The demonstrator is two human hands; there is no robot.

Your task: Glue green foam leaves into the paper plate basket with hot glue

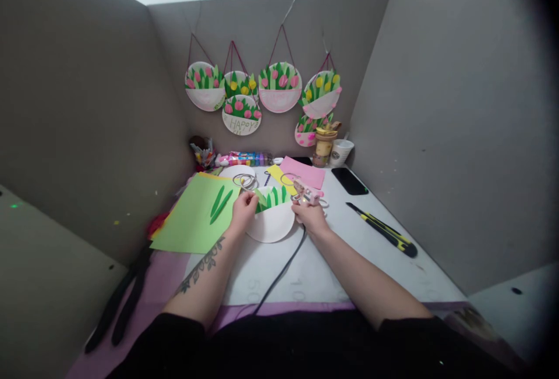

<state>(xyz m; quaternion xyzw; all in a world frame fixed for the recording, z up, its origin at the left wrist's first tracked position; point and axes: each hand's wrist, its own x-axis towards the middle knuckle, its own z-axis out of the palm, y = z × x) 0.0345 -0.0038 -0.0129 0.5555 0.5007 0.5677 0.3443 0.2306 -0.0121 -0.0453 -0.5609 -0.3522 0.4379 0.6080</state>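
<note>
My left hand [244,209] is closed in a pinch at the left edge of a white paper plate [271,225], on a light green paper leaf [261,197] that leans over the plate. Wrapped round a pink glue gun [308,194] is my right hand [311,216], just off the plate's right edge; a black cord [283,271] runs from it towards me. Several green paper leaves [276,196] stand up behind the plate's half-round front pocket. Two dark green leaves [221,205] lie on the green paper sheets [187,216] to the left.
A black and yellow utility knife [384,231] and a phone [349,181] lie on the right. Pink paper [303,172], a cup [340,152] and a pen holder [204,153] are at the back. Finished flower plates [280,88] hang on the grey partition; side panels close in both sides.
</note>
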